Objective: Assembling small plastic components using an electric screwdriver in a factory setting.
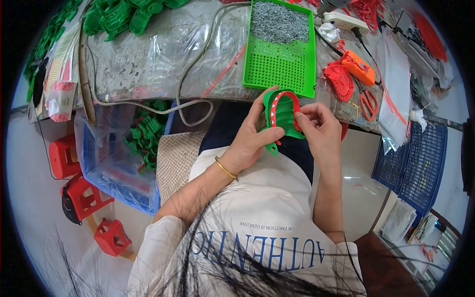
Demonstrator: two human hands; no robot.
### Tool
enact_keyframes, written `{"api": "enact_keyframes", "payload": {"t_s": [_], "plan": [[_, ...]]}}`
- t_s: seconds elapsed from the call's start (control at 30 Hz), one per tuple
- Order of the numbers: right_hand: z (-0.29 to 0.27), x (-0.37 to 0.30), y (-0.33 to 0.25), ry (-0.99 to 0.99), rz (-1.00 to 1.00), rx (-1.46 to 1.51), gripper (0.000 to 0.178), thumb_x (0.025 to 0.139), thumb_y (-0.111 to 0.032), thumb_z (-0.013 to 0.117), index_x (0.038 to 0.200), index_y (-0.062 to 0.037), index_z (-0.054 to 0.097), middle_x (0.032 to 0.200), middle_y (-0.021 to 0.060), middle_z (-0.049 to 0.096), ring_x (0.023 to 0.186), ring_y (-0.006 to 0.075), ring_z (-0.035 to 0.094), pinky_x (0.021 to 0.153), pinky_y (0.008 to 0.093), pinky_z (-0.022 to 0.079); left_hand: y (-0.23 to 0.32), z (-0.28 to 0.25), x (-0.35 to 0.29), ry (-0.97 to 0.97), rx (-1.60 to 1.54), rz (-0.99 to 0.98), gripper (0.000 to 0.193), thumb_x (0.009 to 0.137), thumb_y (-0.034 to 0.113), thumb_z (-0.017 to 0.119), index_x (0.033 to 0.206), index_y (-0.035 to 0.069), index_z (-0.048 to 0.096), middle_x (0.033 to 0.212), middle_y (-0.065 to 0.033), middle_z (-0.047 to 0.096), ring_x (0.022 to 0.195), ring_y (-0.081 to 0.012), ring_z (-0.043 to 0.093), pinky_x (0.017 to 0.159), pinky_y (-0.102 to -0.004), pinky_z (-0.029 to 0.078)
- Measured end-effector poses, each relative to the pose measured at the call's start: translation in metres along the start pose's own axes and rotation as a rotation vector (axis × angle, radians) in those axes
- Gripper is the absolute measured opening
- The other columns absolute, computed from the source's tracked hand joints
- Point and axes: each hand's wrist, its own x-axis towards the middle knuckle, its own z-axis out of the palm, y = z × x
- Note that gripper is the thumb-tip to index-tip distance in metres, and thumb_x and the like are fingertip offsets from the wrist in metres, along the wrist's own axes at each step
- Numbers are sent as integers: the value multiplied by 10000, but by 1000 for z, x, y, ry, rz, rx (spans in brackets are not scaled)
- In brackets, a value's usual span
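Observation:
Over my lap, just off the table's front edge, my left hand (251, 136) grips a hollow green plastic shell (284, 118) that looks like a toy animal's jaw. A curved red strip with white triangular teeth (273, 106) runs along the shell's inside rim. My left thumb presses near the strip's lower left end. On the other side, the thumb and fingers of my right hand (322, 129) are pinched together at the strip's right end. Whether that end sits inside the rim is hidden by the fingertips.
A green perforated tray (279, 67) holds small metal pieces (279, 22). To its right are red plastic parts (339, 79), an orange device (358, 68), and scissors (368, 105). A blue crate (121, 192) with green-red pieces (147, 131) stands lower left, beside red stools (111, 237). A cable (190, 72) crosses the table.

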Motion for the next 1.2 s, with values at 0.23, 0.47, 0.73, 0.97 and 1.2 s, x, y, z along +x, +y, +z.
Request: {"api": "enact_keyframes", "payload": {"t_s": [0.23,0.47,0.73,0.97,1.2], "plan": [[0,0,8,-42,-2,32,84,845,-50,634,906,-7,594,754,-31,570,630,7,461,559,150,372,1,-1,-3,-13,35,-4,839,747,121,730,1436,144,251,1278,-32,448,1117,-117,453,858,-240,442],[3,-1,6,-58,18,56,80,854,-57,629,907,-11,591,765,-29,571,650,12,468,585,157,385,1,-3,-4,-25,43,-4,834,757,119,723,1438,145,243,1287,-40,441,1112,-120,448,857,-249,448],[3,-2,4,-88,25,68,73,856,-47,628,901,-15,578,774,-22,574,667,18,491,604,162,398,2,-8,-7,-40,14,10,816,750,89,673,1445,134,249,1299,-40,441,1133,-120,450,942,-255,381],[2,-2,5,-119,30,100,76,849,-37,633,886,-21,569,774,-28,564,669,17,493,606,160,396,2,-10,-6,-55,-88,-40,784,759,121,632,1446,106,256,1302,-37,445,1146,-107,444,971,-249,355],[-5,0,-2,-186,62,210,172,816,-25,652,948,-32,542,798,-31,540,692,23,493,611,159,399,9,-13,-5,-110,-304,-149,787,780,193,612,1458,155,215,1326,-61,446,1179,-172,475,982,-372,409]]}}
